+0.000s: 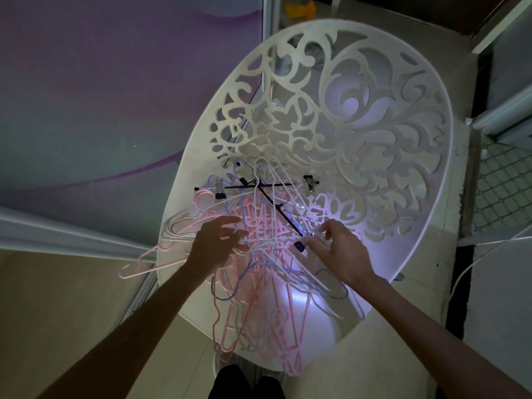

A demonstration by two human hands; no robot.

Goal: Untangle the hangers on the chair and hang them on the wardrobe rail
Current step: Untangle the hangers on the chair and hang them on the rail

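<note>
Hangers [259, 254] lie knotted on the chair [374, 139] at centre frame; your left hand [218, 243] pinches white strands, your right hand [342, 249] pinches the black hanger [276, 208] to tease it free.

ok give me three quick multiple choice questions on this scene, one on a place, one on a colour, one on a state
1. Where does the tangled pile of plastic hangers lie?
A on the white cut-out patterned chair
B on a wardrobe rail
C on the floor

2. What colour is the hanger that sticks out past the chair's left edge?
A black
B pink
C green

3. What is the left hand doing?
A hanging at the person's side
B resting flat on the wall
C reaching into the pile, fingers curled among the hangers

Answers: 1 A, the pile covers the seat; 2 B, its pink hook overhangs the rim; 3 C, its fingers are in the tangle, as are those of the right hand.
</note>
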